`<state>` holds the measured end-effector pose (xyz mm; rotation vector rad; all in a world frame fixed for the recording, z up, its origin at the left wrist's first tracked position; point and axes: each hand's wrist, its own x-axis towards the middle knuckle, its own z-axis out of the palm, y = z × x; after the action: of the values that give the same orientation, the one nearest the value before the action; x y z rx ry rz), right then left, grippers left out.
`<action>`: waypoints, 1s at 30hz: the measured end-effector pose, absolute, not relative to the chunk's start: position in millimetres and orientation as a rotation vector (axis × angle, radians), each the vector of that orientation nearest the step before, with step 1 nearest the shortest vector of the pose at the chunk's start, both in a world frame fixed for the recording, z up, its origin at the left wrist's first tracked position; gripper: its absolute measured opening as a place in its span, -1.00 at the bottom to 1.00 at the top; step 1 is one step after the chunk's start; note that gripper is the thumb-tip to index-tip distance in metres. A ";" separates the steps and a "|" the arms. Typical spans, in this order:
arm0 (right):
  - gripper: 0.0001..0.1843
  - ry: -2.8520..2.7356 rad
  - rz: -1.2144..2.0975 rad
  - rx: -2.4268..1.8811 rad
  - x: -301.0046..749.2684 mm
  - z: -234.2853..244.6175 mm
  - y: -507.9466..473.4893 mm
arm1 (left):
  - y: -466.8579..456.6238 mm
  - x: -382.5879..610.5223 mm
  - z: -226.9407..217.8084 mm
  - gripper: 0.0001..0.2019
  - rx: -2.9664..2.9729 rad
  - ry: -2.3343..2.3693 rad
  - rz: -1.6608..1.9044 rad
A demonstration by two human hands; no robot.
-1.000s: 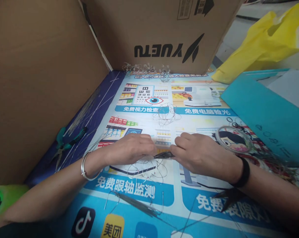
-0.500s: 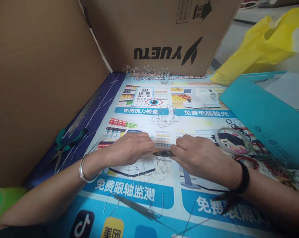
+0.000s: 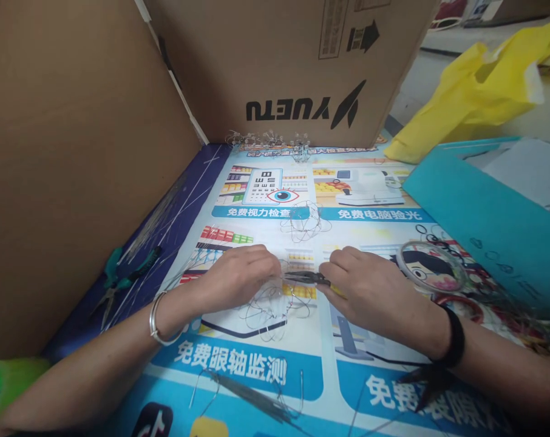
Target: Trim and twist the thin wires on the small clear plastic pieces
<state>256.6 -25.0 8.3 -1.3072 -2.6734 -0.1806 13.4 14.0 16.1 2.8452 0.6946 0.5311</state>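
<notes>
Where the wire frame (image 3: 272, 315) sits: below the left hand (image 3: 243, 271), over the surface's (image 3: 328, 352) middle.
How it should handle: light, springy, easily bent; best pinched at a wire crossing.
Left hand: pinching the frame, fingertips hidden.
Right hand (image 3: 370, 291): wrapped round pliers (image 3: 306, 277).
Far edge: cardboard panel (image 3: 284, 60).

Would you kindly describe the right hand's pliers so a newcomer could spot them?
Find the cardboard marked YUETU. Before it, over the printed sheet, the right hand holds pliers pointing toward the left hand. Unlike the teal pair lying far left, these are held and dark-nosed.
</notes>
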 end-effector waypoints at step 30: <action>-0.94 -2.679 -0.204 -1.371 251.2 18.3 -36.7 | 1.3 18.8 4.9 -0.88 2.696 0.890 0.617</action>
<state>251.2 -36.7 18.3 -1.3715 -2.6794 -0.2044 18.8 1.3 4.9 2.6958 0.8901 0.6173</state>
